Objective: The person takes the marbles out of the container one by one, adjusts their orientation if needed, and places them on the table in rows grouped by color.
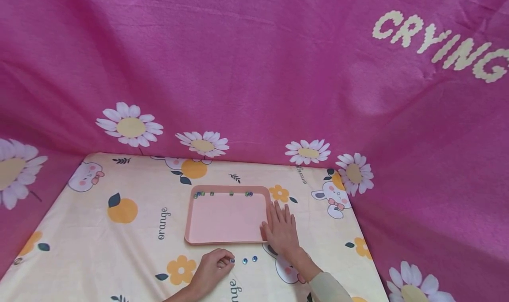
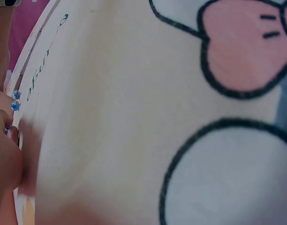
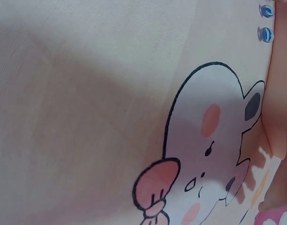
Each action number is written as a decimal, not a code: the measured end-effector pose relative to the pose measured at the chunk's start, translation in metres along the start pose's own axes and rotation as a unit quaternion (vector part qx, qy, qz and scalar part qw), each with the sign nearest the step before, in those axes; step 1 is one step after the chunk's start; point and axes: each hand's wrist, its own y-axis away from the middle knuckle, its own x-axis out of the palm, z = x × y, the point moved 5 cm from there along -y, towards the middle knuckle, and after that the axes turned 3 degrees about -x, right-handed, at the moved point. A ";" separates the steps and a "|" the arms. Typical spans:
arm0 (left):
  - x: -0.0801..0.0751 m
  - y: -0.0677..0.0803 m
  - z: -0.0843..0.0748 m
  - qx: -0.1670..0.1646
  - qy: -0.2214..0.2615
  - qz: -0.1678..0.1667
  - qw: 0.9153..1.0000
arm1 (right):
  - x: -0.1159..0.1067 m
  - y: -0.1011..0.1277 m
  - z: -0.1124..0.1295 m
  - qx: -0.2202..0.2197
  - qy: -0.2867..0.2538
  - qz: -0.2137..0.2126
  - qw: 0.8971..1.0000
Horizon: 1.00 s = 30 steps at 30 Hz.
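Both hands are down on the printed cloth near its front edge. The left hand (image 1: 212, 266) has its fingers curled, the fingertips pinching a small blue marble (image 1: 232, 261) just in front of the pink tray's front edge. The right hand (image 1: 281, 229) lies flat with straight fingers, palm down on the cloth, its thumb side touching the tray's right edge, as if steadying it.

The pink tray (image 1: 207, 240) sits in the middle of the cloth-covered tabletop (image 1: 99, 249). Inside it, a handful of marbles (image 1: 200, 194) has gathered along the far rim, most of them near the far left corner, one around the middle of that rim and a couple toward the far right corner (image 1: 248, 194). The rest of the tray floor shows nothing on it.

Outside the tray, two more blue marbles (image 1: 249, 260) lie on the cloth between the two hands, just beside the one being pinched; the left wrist view shows them (image 2: 15, 100) at the fingertips too, and the right wrist view catches two (image 3: 265, 22) at its upper right corner.

Judging by how things lie, the moving of marbles into the tray looks mostly done: several are already in, one is in hand, and two are left on the cloth. A dark speck near the left edge of the cloth is too small to identify.
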 end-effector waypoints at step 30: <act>0.004 0.002 -0.003 0.024 -0.066 -0.031 0.997 | -0.004 0.001 0.002 -0.006 0.000 -0.001 1.000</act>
